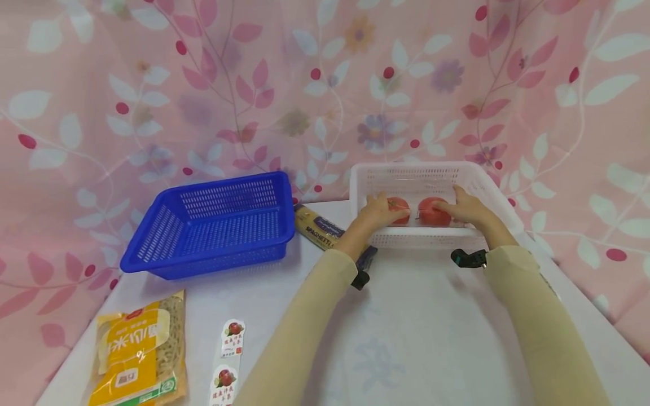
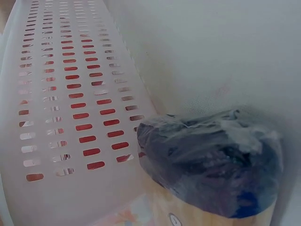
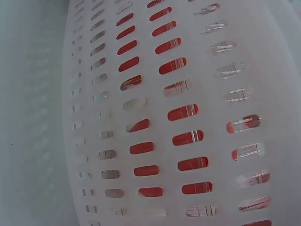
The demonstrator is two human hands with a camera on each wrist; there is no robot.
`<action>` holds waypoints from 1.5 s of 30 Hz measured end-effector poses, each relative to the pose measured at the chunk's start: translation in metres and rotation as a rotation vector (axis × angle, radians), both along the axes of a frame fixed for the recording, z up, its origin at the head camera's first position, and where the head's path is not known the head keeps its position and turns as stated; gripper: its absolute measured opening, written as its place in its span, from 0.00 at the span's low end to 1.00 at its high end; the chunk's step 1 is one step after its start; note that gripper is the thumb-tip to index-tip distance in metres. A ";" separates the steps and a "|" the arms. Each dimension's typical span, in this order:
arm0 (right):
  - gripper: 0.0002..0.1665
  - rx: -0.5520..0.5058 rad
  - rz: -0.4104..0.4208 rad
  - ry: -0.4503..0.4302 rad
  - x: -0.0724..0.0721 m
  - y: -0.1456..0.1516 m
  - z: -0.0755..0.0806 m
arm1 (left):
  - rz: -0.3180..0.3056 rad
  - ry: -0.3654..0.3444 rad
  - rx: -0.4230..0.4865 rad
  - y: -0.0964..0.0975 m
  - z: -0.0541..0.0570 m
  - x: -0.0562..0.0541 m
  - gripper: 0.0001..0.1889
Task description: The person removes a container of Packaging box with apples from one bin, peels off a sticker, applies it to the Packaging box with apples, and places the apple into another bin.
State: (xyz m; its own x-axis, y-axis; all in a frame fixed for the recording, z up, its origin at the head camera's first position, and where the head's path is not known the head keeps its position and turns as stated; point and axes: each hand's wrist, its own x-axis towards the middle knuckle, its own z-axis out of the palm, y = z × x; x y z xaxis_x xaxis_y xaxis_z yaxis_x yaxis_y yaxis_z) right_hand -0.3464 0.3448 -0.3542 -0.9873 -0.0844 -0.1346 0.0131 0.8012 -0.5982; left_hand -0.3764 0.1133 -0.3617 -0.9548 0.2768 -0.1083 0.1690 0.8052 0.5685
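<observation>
Inside the white basket (image 1: 421, 241), near its front wall, sits a clear pack (image 1: 413, 192) of two round red fruits. The pack's long axis runs left to right, in line with the basket's long side, and the fruits lie side by side along it, just apart; which way their stem ends face is too small to tell. The left hand (image 1: 377, 212) grasps the pack's left end, thumb stretched inward across the left fruit (image 1: 398, 206). The right hand (image 1: 466, 207) grasps the right end, thumb reaching inward over the right fruit (image 1: 430, 214). Through the slots of the basket, both wrist views show red.

Just left of the white basket, the spaghetti packet (image 1: 316, 226) lies on the surface (image 1: 406, 349), its long axis slanting from far left to near right, partly covered by the left arm. Farther left of the basket stands a blue basket (image 1: 223, 248). Well to the basket's left and nearer the person are a yellow bag (image 1: 134, 355) and a strip of labels (image 1: 227, 361), pointing away from the person.
</observation>
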 end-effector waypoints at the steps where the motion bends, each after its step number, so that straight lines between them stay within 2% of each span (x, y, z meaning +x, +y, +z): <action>1: 0.59 0.006 0.000 0.002 -0.001 0.000 0.001 | 0.001 0.012 0.015 0.000 0.001 -0.001 0.46; 7: 0.59 -0.011 -0.034 0.034 -0.001 0.001 0.010 | -0.014 0.106 0.143 -0.003 0.005 -0.007 0.40; 12: 0.58 -0.039 -0.057 0.091 0.006 -0.001 0.019 | -0.007 0.124 0.170 -0.004 0.005 -0.007 0.45; 16: 0.57 -0.039 -0.075 0.116 0.011 -0.006 0.024 | -0.007 0.166 0.195 -0.007 0.006 -0.007 0.43; 19: 0.57 -0.036 -0.086 0.144 0.012 -0.008 0.028 | -0.025 0.204 0.182 -0.011 0.008 -0.007 0.44; 22: 0.57 -0.031 -0.094 0.177 0.013 -0.010 0.036 | -0.044 0.226 0.157 -0.014 0.016 -0.006 0.45; 28: 0.57 -0.008 -0.108 0.212 0.021 -0.017 0.056 | -0.051 0.296 0.144 -0.022 0.038 0.001 0.43; 35: 0.52 -0.007 -0.079 0.265 0.034 -0.027 0.073 | -0.051 0.324 0.109 -0.030 0.056 0.012 0.44; 40: 0.50 0.011 -0.073 0.310 0.043 -0.036 0.080 | -0.064 0.442 0.107 -0.037 0.065 0.022 0.41; 45: 0.49 0.021 -0.065 0.352 0.055 -0.045 0.087 | -0.082 0.564 0.138 -0.047 0.073 0.034 0.31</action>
